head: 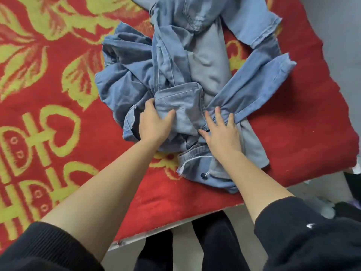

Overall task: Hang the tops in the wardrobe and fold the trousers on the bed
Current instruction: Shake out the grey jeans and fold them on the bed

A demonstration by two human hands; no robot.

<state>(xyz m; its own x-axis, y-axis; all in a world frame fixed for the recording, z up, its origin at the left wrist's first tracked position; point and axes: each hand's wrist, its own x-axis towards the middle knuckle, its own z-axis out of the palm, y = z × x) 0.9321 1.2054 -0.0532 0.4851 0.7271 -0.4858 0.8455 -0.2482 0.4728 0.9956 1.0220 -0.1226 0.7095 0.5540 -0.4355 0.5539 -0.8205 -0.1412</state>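
Observation:
A heap of blue denim trousers [175,61] lies tangled on the bed [58,94], with a grey garment [209,63] running through the middle of it. My left hand [154,124] grips a folded flap of denim [179,100], thumb on top and fingers tucked under its left edge. My right hand [220,132] lies flat with spread fingers on the bunched denim beside it, pressing it down. A waistband with a white drawstring and a dark toggle [197,163] sits just below my hands.
The bed is covered by a red blanket with yellow-green floral patterns. Its near edge [175,223] runs diagonally in front of my legs, its right edge [332,94] borders grey floor. Dark and pale items [330,208] lie on the floor at right.

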